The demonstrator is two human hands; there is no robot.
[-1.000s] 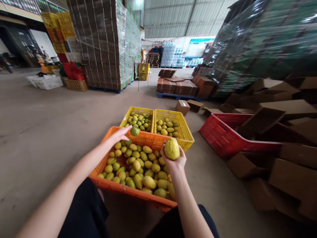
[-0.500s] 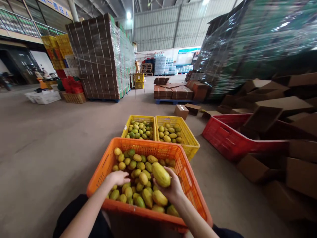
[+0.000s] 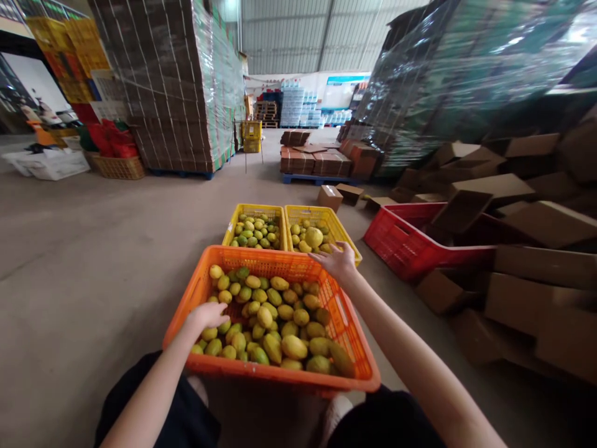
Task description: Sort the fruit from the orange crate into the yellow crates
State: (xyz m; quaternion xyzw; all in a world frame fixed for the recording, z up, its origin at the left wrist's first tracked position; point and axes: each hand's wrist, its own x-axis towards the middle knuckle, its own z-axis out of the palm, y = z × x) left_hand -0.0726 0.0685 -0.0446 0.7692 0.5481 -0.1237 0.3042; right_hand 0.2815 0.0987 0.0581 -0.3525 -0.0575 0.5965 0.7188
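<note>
An orange crate (image 3: 280, 372) full of yellow-green fruits (image 3: 265, 317) stands before me. My left hand (image 3: 208, 315) hovers over the crate's left part, fingers apart and holding nothing. Past the crate's far right rim reaches my right hand (image 3: 336, 260), its fingers spread. Just beyond its fingertips a round-looking yellow fruit (image 3: 314, 237) is in the air or on top of the fruit in the right yellow crate (image 3: 347, 241); I cannot tell which. The left yellow crate (image 3: 228, 231) holds more yellow and green fruit.
A red crate (image 3: 396, 242) and heaped cardboard boxes (image 3: 527, 274) lie at the right. Farther back are flat cartons on a blue pallet (image 3: 312, 180) and tall wrapped stacks (image 3: 163, 87) at both sides.
My right hand has moved forward from above the orange crate to the right yellow crate and let go of its large fruit. The view has tilted down and shifted slightly right.
</note>
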